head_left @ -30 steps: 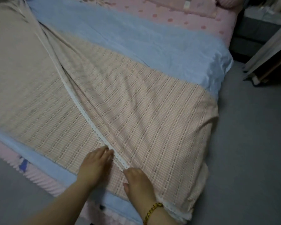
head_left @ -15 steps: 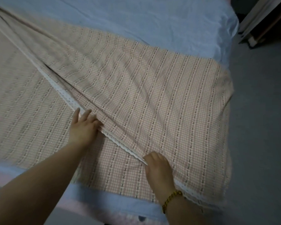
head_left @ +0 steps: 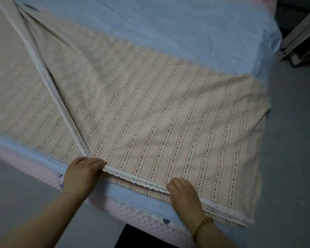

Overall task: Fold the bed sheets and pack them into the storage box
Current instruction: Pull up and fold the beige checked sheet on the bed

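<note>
A beige checked bed sheet [head_left: 159,122] with a white lace hem lies spread over the bed. Its folded lace edge [head_left: 138,181] runs along the near side of the bed. My left hand [head_left: 82,174] pinches that edge where the lace seam from the far left meets it. My right hand [head_left: 183,192], with a gold bracelet at the wrist, grips the same lace edge further right, fingers curled over it. The sheet's right part hangs over the bed's corner. No storage box is in view.
A light blue sheet [head_left: 168,27] lies under the beige one and covers the far part of the bed. A pink quilted mattress cover [head_left: 132,212] shows at the near edge. Grey floor [head_left: 293,158] lies right and near left. White furniture [head_left: 301,34] stands top right.
Both hands have drawn the lace edge toward me to the bed's near side. The left hand came back from further up the seam, and the fold now lies along the near edge.
</note>
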Demonstrator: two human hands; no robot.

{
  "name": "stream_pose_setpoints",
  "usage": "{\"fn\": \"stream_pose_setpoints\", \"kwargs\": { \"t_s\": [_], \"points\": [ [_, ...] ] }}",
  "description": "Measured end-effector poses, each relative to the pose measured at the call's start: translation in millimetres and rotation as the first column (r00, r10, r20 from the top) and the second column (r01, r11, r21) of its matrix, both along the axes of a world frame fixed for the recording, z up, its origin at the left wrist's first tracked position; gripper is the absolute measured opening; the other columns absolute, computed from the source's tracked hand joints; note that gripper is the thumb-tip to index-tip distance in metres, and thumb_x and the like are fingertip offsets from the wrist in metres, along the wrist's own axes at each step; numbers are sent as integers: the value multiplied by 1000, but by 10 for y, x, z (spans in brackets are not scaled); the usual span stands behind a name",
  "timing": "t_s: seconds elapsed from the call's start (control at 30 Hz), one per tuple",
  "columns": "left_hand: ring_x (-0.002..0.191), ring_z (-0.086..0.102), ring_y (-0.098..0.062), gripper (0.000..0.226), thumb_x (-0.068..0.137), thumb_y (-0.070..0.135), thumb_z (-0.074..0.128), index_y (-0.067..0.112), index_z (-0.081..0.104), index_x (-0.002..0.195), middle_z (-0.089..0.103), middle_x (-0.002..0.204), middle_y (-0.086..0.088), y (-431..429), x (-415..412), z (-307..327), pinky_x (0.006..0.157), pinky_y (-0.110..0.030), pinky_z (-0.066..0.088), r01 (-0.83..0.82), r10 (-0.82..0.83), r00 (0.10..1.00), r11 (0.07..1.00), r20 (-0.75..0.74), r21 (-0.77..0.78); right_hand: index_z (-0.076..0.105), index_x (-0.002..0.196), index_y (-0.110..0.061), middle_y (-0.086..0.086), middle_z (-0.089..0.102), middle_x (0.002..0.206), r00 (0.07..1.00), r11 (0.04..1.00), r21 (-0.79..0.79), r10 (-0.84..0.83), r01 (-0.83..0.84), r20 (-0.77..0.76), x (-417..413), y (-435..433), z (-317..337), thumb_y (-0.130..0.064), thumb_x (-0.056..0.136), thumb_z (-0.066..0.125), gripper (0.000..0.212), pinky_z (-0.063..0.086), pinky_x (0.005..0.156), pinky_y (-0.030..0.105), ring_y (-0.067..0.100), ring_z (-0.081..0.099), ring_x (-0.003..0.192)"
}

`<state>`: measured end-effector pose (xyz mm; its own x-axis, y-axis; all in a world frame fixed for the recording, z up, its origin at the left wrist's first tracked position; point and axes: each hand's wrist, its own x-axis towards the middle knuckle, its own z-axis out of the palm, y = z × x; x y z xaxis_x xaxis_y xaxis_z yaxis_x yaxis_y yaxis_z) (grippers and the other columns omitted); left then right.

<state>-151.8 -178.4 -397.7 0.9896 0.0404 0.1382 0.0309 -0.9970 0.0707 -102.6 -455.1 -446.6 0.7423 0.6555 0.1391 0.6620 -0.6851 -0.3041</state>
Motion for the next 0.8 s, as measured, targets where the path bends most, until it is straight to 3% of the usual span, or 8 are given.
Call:
{"fn": "stream_pose_setpoints", "kwargs": {
  "t_s": [0.2, 0.3, 0.4, 0.5, 0.53, 0.6, 0.7, 0.8],
  "points": [
    [36, 56, -14, 10, 41, 14, 52, 16, 61, 39, 55, 40, 4, -61, 46, -159, 74, -32, 35, -18, 26, 982, 999, -189, 41, 56, 49, -22, -8, 50, 48, 968, 959, -282, -56, -15, -243, -61, 105, 135, -6, 11, 82, 50, 27, 38, 10, 6, 46, 40],
    [38, 56, -9, 11, 33, 15, 57, 18, 64, 40, 56, 42, 7, -3, 23, -179, 76, -39, 53, 98, -85, 978, 993, -191, 60, 52, 44, -24, -7, 47, 46, 958, 938, -347, -101, 2, -267, -91, 197, 210, -12, 7, 84, 50, 5, 40, 11, 5, 44, 38],
    [46, 61, -8, 13, 50, 16, 55, 21, 67, 47, 59, 47, 9, 198, 67, -225, 101, -41, 31, 253, -230, 953, 962, -197, 100, 53, 46, -28, -10, 47, 46, 936, 935, -354, -116, -10, -332, -99, 464, 203, -30, 13, 85, 45, -9, 48, 12, 3, 45, 39],
    [53, 65, -9, 29, 63, 20, 42, 22, 68, 50, 62, 52, 10, 593, 318, -246, 111, -35, 14, 333, -310, 932, 937, -187, 109, 65, 73, -25, -8, 61, 72, 931, 949, -314, -113, -2, -346, -2, 1039, 396, -35, 49, 81, 30, 21, 45, 12, 6, 59, 65],
    [54, 65, -10, 31, 63, 21, 39, 22, 67, 50, 62, 51, 10, 804, 433, -250, 110, -36, 15, 356, -334, 927, 927, -174, 121, 64, 94, -17, 0, 63, 93, 913, 963, -268, -97, -15, -397, 31, 1293, 379, -27, 72, 69, 24, 37, 61, 20, 14, 59, 86],
    [54, 66, -12, 31, 62, 23, 39, 22, 67, 49, 60, 49, 10, 1206, 656, -210, 107, -38, 21, 400, -376, 910, 906, -174, 136, 51, 120, -10, 8, 53, 119, 895, 983, -165, -6, -76, -446, 80, 1768, 335, -16, 91, 43, 30, 38, 86, 29, 22, 48, 110],
    [52, 65, -13, 8, 51, 20, 72, 24, 67, 47, 59, 47, 11, 1994, 912, -177, 90, -43, 46, 427, -390, 899, 882, -201, 199, 47, 124, -9, 9, 49, 124, 892, 990, -139, -55, -9, -450, 190, 2573, 276, -14, 94, 37, 32, 37, 91, 32, 23, 45, 114],
    [56, 67, -15, 38, 22, 15, 93, 26, 68, 48, 61, 49, 11, 2705, 1120, -173, 90, -43, 39, 392, -327, 898, 898, -293, 200, 57, 115, -10, 5, 56, 114, 882, 974, -133, -221, 181, -417, 354, 3158, 190, -10, 89, 43, 29, 42, 85, 27, 20, 52, 105]
  ]
}}
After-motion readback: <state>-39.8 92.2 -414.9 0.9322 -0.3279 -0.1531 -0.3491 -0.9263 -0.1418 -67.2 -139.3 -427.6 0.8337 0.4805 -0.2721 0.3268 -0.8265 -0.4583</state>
